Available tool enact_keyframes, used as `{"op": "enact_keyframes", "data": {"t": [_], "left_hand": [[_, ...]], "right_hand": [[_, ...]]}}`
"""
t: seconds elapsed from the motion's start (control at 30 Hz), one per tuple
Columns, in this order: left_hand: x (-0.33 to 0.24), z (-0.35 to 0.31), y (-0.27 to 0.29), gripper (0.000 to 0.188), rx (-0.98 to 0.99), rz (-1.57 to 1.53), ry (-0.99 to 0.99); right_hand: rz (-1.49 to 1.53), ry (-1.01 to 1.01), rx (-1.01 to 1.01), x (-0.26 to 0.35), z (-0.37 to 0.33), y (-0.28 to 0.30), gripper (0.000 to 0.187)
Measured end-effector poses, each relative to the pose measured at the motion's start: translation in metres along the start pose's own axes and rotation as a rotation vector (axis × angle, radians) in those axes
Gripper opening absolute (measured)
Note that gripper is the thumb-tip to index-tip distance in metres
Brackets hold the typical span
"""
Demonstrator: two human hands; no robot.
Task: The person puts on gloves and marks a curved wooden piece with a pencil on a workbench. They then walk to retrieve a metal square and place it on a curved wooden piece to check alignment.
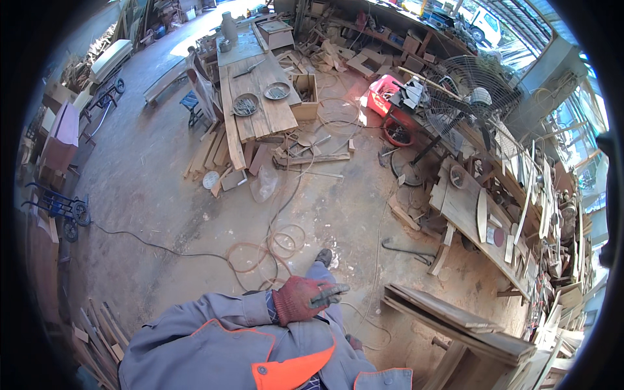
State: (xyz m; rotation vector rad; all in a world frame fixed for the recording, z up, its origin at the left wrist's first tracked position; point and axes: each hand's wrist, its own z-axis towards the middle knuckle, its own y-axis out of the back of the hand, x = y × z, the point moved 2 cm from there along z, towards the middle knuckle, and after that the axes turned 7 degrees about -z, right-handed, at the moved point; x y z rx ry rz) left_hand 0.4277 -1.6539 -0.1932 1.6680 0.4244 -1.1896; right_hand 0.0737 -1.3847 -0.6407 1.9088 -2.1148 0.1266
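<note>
My left hand [301, 299] wears a red knit work glove with dark grey coated fingers. It is bent across the front of my grey jacket [221, 344], its fingers drawn together and directed to the right. Nothing sticks out of them, and whatever they may enclose is hidden. Below the hand, a grey trouser leg and a dark shoe [324, 257] show on the concrete floor. Looped hoses [286, 240] lie just ahead of the shoe. My right hand does not show.
A plank workbench [263, 81] bears two metal bowls of small parts. To the right are a large caged fan [478, 91], a red bucket [398, 132] and a wood-strewn table [471, 218]. Stacked boards [455, 318] stand close on my right; a hand truck [58, 207] is far left.
</note>
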Motion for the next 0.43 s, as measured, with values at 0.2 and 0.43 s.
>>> {"op": "enact_keyframes", "data": {"t": [0.2, 0.43], "left_hand": [[-0.002, 0.160, 0.085, 0.047, -0.040, 0.008, 0.098], [0.059, 0.328, 0.157, 0.061, -0.021, 0.043, 0.077]], "right_hand": [[-0.026, 0.221, -0.115, 0.391, 0.022, 0.011, 0.028], [-0.073, 0.602, -0.107, 0.724, 0.028, -0.019, 0.040]]}}
